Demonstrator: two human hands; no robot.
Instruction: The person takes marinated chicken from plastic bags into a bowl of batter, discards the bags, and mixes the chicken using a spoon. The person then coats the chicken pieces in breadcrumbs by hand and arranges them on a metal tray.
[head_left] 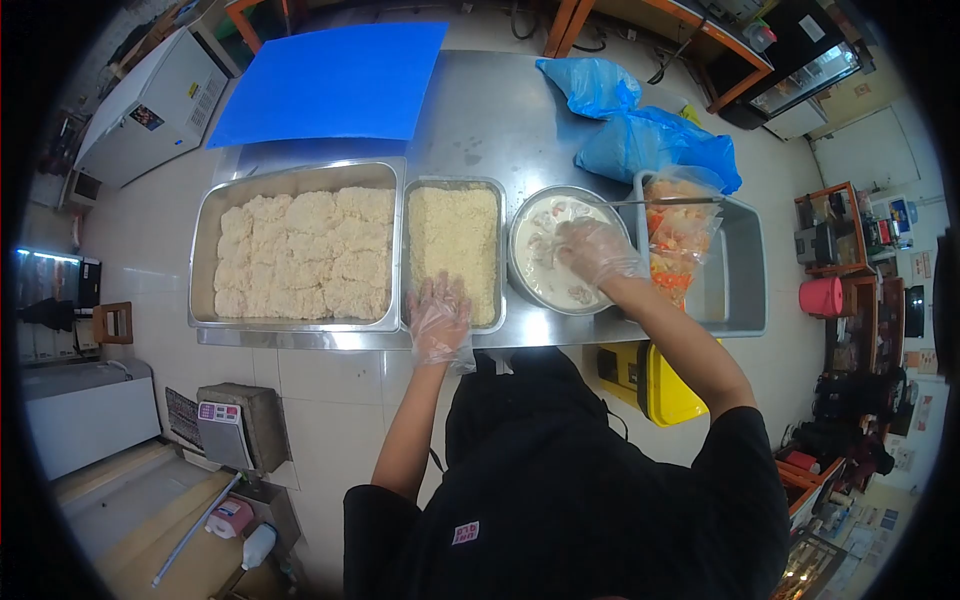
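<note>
My left hand (440,312), in a clear plastic glove, lies with fingers spread on the near-left part of the breadcrumbs (455,225). The crumbs fill a narrow metal pan (500,300). My right hand (602,252), gloved too, reaches into a round metal bowl (517,275) of milky white batter (540,235) with pale lumps in it. Its fingertips are at the batter, and whether they grip a piece is hidden. Left of the crumbs, a large metal tray (200,250) holds several rows of crumb-coated pieces (305,255).
A blue board (330,85) lies at the table's back left. Blue plastic bags (640,140) sit behind the bowl. On the right, a grey tub (745,270) holds clear bags of orange-and-white food (675,235). A thin rod (665,202) spans bowl and tub. Below stands a yellow bin (672,390).
</note>
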